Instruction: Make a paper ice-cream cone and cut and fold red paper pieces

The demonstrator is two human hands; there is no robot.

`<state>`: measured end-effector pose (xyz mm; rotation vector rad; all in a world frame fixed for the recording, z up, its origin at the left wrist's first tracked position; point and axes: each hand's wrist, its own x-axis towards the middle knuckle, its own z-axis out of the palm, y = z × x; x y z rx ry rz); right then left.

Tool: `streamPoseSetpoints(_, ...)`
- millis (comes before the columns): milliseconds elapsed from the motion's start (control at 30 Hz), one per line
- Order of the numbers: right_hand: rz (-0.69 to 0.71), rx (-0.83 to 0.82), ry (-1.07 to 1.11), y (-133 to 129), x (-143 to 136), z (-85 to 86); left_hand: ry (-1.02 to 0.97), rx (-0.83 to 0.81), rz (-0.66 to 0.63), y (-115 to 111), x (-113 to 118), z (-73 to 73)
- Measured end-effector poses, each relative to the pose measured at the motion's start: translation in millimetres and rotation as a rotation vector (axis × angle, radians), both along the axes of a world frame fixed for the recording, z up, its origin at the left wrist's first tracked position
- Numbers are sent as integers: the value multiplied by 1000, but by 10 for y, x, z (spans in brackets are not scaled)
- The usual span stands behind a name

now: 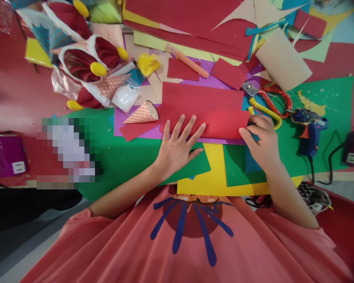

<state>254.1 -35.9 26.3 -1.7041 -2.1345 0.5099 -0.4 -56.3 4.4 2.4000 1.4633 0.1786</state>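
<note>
A red paper sheet (202,100) with a fold along its lower part lies in the middle, over purple paper (119,127). Flat on its lower left part rests my left hand (177,147), fingers spread. My right hand (261,137) pinches the sheet's lower right corner between thumb and fingers. Just left of the sheet lies a small checked paper cone (141,113). Red-and-yellow-handled scissors (275,102) sit beyond my right hand, partly covered by it. Further right is a blue glue gun (312,133).
Decorated cones (79,63) with yellow ovals and plastic bags fill the upper left. Red sheets (188,15) and paper scraps cover the far side, with a beige roll (284,59) at upper right. Green (120,153) and yellow sheets (200,186) lie near my shirt. Cables trail on the right.
</note>
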Motion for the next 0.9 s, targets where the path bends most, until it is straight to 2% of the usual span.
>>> streamPoseSetpoints(233, -143, 166, -179, -38, -151, 79, 20, -32, 70, -15, 95, 42)
streamPoseSetpoints(333, 58, 137, -205, -81, -276, 108, 33, -25, 94, -62, 155, 57)
streamPoseSetpoints(400, 228, 82, -218, -94, -362, 82, 38, -26, 100, -98, 186, 63)
streamPoseSetpoints(467, 320, 32, -243, -95, -427, 28, 40, -32, 103, -127, 201, 64)
streamPoseSetpoints(633, 349, -35, -295, -87, -460, -72, 41, -39, 115, -147, 190, 48)
streamPoseSetpoints(900, 339, -65, -276, -94, -456, -74, 3, -29, 136, -163, 177, 12)
